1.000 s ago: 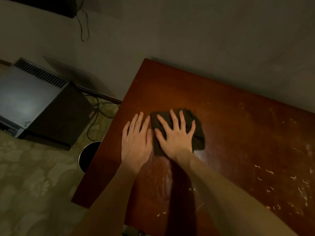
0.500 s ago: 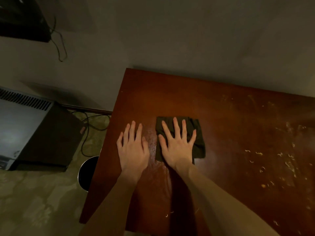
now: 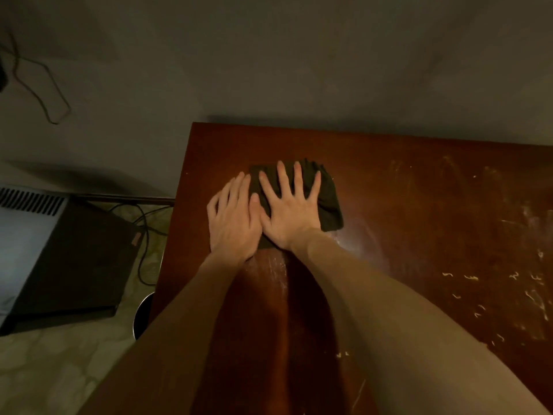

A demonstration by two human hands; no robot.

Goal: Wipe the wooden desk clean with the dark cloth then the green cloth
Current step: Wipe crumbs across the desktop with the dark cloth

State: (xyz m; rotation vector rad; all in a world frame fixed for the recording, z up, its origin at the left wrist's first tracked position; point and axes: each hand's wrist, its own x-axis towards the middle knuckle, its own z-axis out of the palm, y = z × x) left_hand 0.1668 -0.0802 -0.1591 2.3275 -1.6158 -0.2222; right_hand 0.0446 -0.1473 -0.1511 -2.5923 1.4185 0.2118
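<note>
Wooden desk [image 3: 389,181] (crumb-strewn [image 3: 526,292]) under dark cloth [image 3: 329,205]

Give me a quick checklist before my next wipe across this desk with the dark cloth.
1. Right hand spread flat on the dark cloth: ok.
2. Left hand flat beside it: ok.
3. Cloth lying fully on the wooden desk: ok.
4. Desk's right side free of crumbs: not ok, pale scraps lie there.
5. Streaks near the wrists wiped: not ok.
6. Green cloth ready: cannot tell, not in view.
</note>
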